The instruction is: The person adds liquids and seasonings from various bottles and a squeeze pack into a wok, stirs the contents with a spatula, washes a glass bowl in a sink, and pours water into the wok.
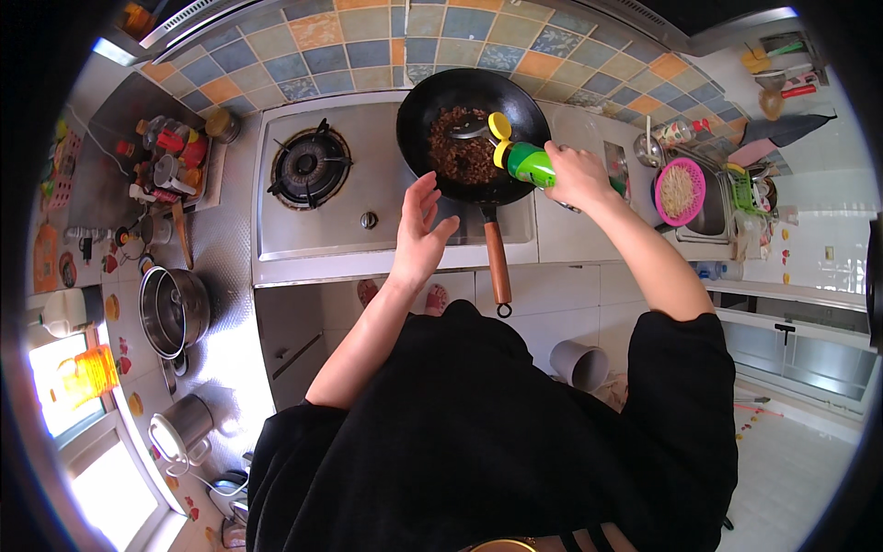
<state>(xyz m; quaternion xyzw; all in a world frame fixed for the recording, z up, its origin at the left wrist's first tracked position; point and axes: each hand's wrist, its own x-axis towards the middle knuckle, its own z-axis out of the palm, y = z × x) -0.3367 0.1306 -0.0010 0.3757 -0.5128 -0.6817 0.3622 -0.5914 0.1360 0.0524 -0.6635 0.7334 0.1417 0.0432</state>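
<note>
My right hand (576, 176) grips a green bottle (531, 165) tilted over the wok. Its yellow flip cap (499, 127) is up, and the mouth points towards the meat. Browned minced meat (461, 148) lies in the black wok (507, 90), which covers the right side of the stove. A metal spatula (472, 131) rests in the meat, and the bottle and my right hand hide part of it. Empty, with its fingers apart, my left hand (422, 231) hovers by the wok's lower left rim. The wooden wok handle (497, 262) points towards me.
A bare gas burner (303, 162) sits at left. Further left are seasoning bottles (183, 148), a steel pot (174, 310) and an electric kettle (183, 421). At right, a pink basket (700, 196) of pale shreds stands by the sink (714, 214). A bin (579, 366) is on the floor.
</note>
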